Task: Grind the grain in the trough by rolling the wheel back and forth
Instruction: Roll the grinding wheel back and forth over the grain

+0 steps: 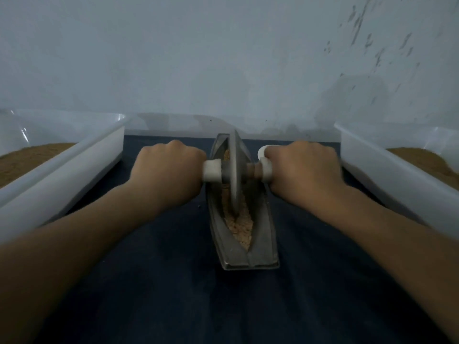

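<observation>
Passage is a lane of dark blue cloth [161, 281] between two white plastic tubs. The left tub [62, 167] stands just beside the left hand [166, 170], the right tub [397, 167] just beside the right hand [303, 170]; sideways room is slight. The metal trough [263, 244] splits the lane lengthwise, the wheel [234, 170] upright in it. The wall [223, 58] closes the far end. Cloth nearer the person, either side of the trough, lies open.

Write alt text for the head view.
The left-hand grip and right-hand grip hold the white handles of a metal wheel standing in a narrow trough of crushed grain on dark cloth. White tubs of brown powder flank it.
</observation>
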